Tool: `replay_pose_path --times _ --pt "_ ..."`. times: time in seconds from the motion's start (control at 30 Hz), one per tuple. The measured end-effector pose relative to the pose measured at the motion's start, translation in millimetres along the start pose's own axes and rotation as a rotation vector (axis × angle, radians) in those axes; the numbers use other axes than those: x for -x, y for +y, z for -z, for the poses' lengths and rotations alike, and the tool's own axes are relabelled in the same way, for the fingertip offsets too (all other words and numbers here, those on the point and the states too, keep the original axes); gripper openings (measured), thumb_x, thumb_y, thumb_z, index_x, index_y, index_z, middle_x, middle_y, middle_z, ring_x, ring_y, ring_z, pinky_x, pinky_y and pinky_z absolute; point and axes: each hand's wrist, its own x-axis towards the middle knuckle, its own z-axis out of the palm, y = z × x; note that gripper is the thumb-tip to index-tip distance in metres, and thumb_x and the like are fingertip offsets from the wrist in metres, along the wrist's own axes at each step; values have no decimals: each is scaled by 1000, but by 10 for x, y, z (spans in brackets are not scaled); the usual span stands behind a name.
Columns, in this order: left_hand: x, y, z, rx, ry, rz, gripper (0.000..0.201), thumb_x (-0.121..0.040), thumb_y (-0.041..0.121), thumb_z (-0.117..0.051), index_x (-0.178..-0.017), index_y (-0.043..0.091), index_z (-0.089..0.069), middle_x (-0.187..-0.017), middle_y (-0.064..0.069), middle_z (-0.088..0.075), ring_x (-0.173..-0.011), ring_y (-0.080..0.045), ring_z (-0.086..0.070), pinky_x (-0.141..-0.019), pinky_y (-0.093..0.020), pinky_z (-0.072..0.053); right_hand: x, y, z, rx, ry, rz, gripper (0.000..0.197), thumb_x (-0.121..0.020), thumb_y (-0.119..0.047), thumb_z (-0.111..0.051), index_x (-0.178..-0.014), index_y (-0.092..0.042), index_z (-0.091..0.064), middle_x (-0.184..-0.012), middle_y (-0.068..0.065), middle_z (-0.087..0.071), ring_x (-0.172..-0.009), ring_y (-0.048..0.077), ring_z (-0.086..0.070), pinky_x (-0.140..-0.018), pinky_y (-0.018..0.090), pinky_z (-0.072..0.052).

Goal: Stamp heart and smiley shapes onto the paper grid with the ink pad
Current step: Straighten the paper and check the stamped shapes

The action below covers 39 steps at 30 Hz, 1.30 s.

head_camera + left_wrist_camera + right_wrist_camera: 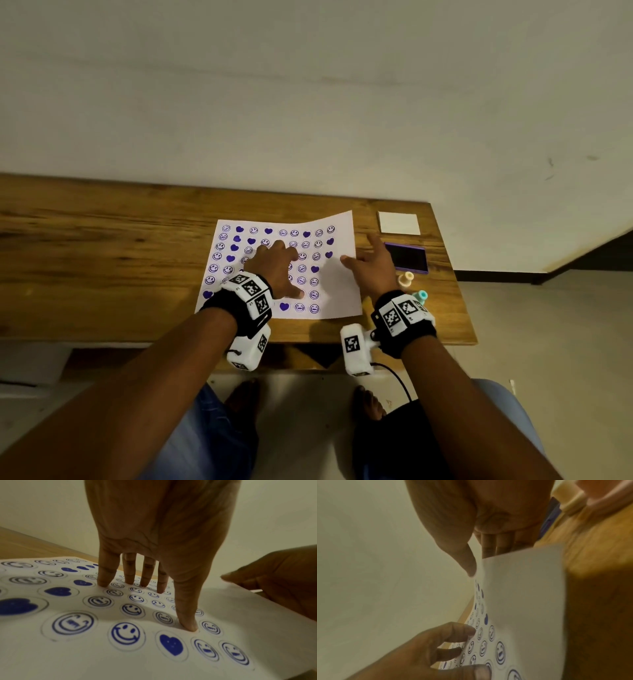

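1. Knees in blue denim and bare feet nearest the camera, on a pale floor below the table edge.
2. Forearms reaching forward, each with a black wrist strap carrying white marker blocks: left one, right one.
3. Wooden table with its far edge against a plain pale wall.
4. Paper grid lying on the table, nearly filled with blue hearts and smileys stamped in printed circles; blank strip along its right side; far right corner curling up off the wood.
5. Left hand spread flat on the sheet, fingers straight and apart, fingertips and thumb pressing the paper down, holding nothing.
6. Right hand at the paper's right edge, thumb on top of the sheet, fingers passing behind the lifted edge in the right wrist view; cannot tell for sure whether pinching or only touching.
7. Teal stamp just beside the right wrist, cream stamp a little farther, both standing on the wood right of the paper, untouched.
8. Ink pad open beyond the stamps, dark surface in a purple frame.
9. White lid lying flat farther back, near the table's far right corner.
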Motion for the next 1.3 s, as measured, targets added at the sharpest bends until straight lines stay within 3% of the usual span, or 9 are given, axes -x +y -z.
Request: replay_pose_path --times 0.13,0.27,0.4,0.47,0.57,0.77,0.87,1.0,1.3 --pt "-37 -78 31 68 -23 -16 74 -69 57 -74 -132 30 -47 -140 4 -41 -129 -23 -41 -102 -44 -40 -51 166 20 97 -18 -25 7 -85 -17 -74 -91 -22 -74 -102 4 -77 -91 23 -72 -88 48 -59" --pt "-19 -267 192 354 60 -5 55 -74 47 -76 -121 24 -60 -132 2 -53 -121 -17 -53 -100 -31 -41 -54 186 15 88 -13 47 11 -87 -19 -72 -77 -23 -71 -89 1 -76 -85 24 -72 -84 47 -60" --pt "70 -751 496 345 190 36 32 -78 32 -74 -108 33 -64 -124 2 -59 -109 -18 -59 -87 -28 -45 7 135 99 -134 4 49 13 -92 -9 -69 -83 -18 -72 -90 5 -75 -84 23 -70 -83 40 -58" --pt "112 -1007 630 297 212 88 37 -78 23 -74 -114 25 -65 -126 -2 -61 -107 -20 -60 -84 -27 -43 29 119 175 -272 0 20 4 -92 -9 -68 -92 -9 -72 -92 10 -76 -83 25 -69 -77 37 -58" --pt "183 -1362 730 225 176 235 52 -76 19 -75 -126 19 -60 -135 -3 -56 -121 -24 -54 -97 -32 -41 45 64 274 -422 -24 -23 10 -93 -6 -67 -101 -1 -71 -92 11 -77 -80 24 -71 -68 31 -58" --pt "203 -1675 644 -43 -77 307 77 -82 43 -69 -147 29 -30 -154 -4 -30 -137 -29 -36 -113 -39 -30 55 -48 419 -560 -73 -23 16 -91 -5 -67 -107 -2 -72 -104 15 -76 -94 33 -73 -87 45 -59" --pt "120 -1621 604 -131 -73 247 57 -89 35 -61 -142 30 -40 -144 -7 -44 -123 -31 -51 -102 -40 -43 93 -82 485 -618 -103 0 12 -91 -2 -65 -101 -3 -72 -103 14 -77 -88 28 -74 -80 39 -61" --pt "25 -1546 590 -220 -30 276 37 -91 24 -61 -124 9 -59 -120 -18 -63 -106 -34 -61 -89 -37 -48 118 -36 505 -735 -149 -37 9 -91 0 -63 -93 -5 -70 -102 12 -77 -84 25 -75 -68 34 -61" --pt "-100 -1817 479 -91 51 398 30 -88 8 -63 -116 0 -59 -109 -21 -64 -98 -36 -61 -80 -36 -45 45 -60 467 -733 -159 -39 19 -88 -2 -67 -107 5 -68 -108 18 -75 -99 35 -72 -89 45 -58"
